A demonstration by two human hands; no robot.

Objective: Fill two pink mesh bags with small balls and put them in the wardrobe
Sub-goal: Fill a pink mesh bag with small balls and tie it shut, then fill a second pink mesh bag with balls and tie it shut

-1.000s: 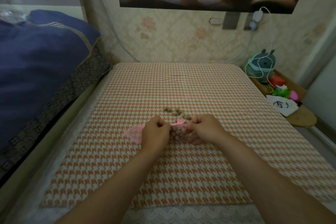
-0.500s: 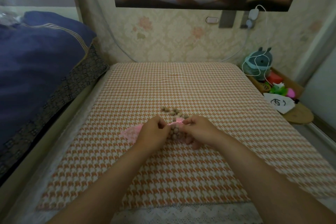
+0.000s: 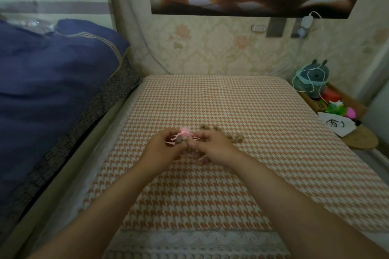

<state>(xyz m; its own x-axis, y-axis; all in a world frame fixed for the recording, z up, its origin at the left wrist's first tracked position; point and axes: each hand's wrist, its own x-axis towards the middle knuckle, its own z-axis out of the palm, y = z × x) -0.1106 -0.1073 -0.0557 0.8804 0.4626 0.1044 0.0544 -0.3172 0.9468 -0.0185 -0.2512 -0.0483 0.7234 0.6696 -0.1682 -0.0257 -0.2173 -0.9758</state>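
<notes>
Roughly at frame centre, the left hand [image 3: 163, 150] and right hand [image 3: 213, 147], fingers curled, pinch a ball-filled pink bag [image 3: 182, 136] between them, just above the mat [image 3: 210, 195]. Loose balls [image 3: 236, 138] lie right of it.

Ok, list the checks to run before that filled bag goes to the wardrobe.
1. Grip: ok, left hand and right hand both hold the bag.
2. Bag filled: ok, it bulges with balls.
3. Neck gathered: ok, frill bunched on top.
4. Knot tied: cannot tell.
5. Loose balls cleared off the mat: not ok, a pile lies beside the right hand.
6. Second bag located: cannot tell.
</notes>
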